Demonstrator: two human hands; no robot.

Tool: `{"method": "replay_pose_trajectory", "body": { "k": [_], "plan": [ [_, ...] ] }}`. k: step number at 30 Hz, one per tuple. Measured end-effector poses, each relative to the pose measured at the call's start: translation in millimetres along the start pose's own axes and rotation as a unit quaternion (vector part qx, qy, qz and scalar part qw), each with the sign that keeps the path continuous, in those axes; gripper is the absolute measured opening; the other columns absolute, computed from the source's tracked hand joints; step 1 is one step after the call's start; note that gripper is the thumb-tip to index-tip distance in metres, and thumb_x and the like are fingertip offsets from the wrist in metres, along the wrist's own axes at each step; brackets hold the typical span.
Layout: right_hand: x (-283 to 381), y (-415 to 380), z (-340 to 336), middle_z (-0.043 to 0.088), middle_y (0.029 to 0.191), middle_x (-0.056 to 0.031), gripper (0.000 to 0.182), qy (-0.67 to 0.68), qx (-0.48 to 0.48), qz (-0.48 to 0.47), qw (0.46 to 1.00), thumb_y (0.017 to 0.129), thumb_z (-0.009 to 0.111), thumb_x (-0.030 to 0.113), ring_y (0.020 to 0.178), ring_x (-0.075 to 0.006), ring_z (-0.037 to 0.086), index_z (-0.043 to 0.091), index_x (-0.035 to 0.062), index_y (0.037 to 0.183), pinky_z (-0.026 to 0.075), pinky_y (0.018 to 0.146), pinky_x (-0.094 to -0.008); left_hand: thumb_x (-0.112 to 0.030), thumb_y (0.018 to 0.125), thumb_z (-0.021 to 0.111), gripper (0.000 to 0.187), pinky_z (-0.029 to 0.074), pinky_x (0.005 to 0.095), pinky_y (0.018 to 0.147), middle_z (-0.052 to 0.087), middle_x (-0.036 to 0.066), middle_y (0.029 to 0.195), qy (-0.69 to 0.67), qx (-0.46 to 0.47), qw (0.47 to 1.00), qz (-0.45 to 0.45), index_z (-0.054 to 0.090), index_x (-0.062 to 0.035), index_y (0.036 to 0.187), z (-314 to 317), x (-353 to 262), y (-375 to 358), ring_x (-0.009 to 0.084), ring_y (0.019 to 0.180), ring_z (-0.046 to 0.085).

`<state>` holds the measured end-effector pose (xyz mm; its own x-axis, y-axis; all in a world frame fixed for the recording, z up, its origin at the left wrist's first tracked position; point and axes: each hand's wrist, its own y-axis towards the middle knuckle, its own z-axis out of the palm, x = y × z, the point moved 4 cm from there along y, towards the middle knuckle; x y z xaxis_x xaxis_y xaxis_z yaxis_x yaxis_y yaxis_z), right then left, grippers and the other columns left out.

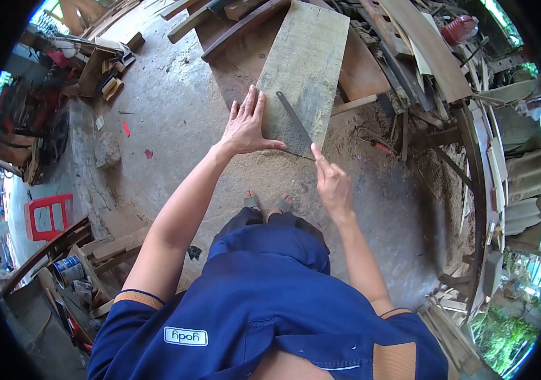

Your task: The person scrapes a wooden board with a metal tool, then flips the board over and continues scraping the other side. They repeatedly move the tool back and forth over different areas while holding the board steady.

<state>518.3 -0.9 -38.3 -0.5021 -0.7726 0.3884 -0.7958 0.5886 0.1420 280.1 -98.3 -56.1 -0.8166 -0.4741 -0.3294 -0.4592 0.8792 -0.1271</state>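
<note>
A wide, rough wooden board (pixel 311 54) lies lengthwise ahead of me, its near end toward my body. My left hand (pixel 248 130) rests at the board's left edge with fingers spread and the thumb along the near end. A thin dark metal blade (pixel 294 118) lies slantwise across the near part of the board. My right hand (pixel 332 183) is closed at the blade's lower end by the board's near right corner, index finger stretched along it. The part inside the fist is hidden.
Stacked planks (pixel 403 57) and a red plastic container (pixel 459 30) are at the upper right. A red plastic stool (pixel 49 216) stands at the left, above a paint can (pixel 67 271). My feet are on the dusty concrete floor (pixel 175 120).
</note>
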Motion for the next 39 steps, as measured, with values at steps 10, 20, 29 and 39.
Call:
{"method": "replay_pose_trajectory", "body": {
  "k": [10,20,29,39],
  "plan": [
    [-10.6,48.8,-3.7,0.061,0.058,-0.0089,0.039,0.006,-0.003,0.035,0.999,0.106,0.051,0.026,0.050,-0.0215,0.061,0.056,0.0242,0.145,0.052,0.049,-0.0371,-0.090,0.050,0.072,0.157,0.008,0.0556,0.125,0.002,0.027,0.166,-0.001,-0.017,1.000,0.002,0.009,0.0025,0.159,5.3,-0.2,1.0,0.0377,0.156,0.004],
    [-47.3,110.4,23.5,0.062,0.060,-0.0090,0.038,-0.009,-0.130,-0.009,0.991,0.107,0.048,0.024,0.049,-0.0191,0.061,0.057,0.0200,0.144,0.047,0.043,-0.0379,-0.090,0.050,0.071,0.156,0.008,0.0539,0.125,0.004,0.027,0.166,-0.004,-0.029,1.000,0.011,0.011,0.0035,0.159,2.3,-2.7,-1.0,0.0372,0.156,0.004],
    [-23.8,69.0,-0.2,0.068,0.067,-0.0136,0.037,0.042,0.033,0.062,0.997,0.106,0.049,0.026,0.060,-0.0282,0.071,0.059,0.0223,0.142,0.053,0.049,-0.0424,-0.088,0.050,0.073,0.154,0.007,0.0542,0.125,0.004,0.027,0.166,-0.023,-0.025,0.999,0.004,0.011,0.0019,0.159,2.2,-2.3,-3.9,0.0382,0.156,0.004],
    [-15.3,65.8,3.7,0.072,0.080,-0.0205,0.039,0.033,0.047,0.070,0.996,0.105,0.050,0.024,0.071,-0.0350,0.073,0.056,0.0266,0.144,0.057,0.062,-0.0468,-0.088,0.051,0.073,0.153,0.007,0.0538,0.125,0.003,0.027,0.166,-0.030,-0.027,0.999,0.001,0.012,0.0013,0.159,0.8,-3.3,-1.6,0.0389,0.155,0.003]
  ]
}}
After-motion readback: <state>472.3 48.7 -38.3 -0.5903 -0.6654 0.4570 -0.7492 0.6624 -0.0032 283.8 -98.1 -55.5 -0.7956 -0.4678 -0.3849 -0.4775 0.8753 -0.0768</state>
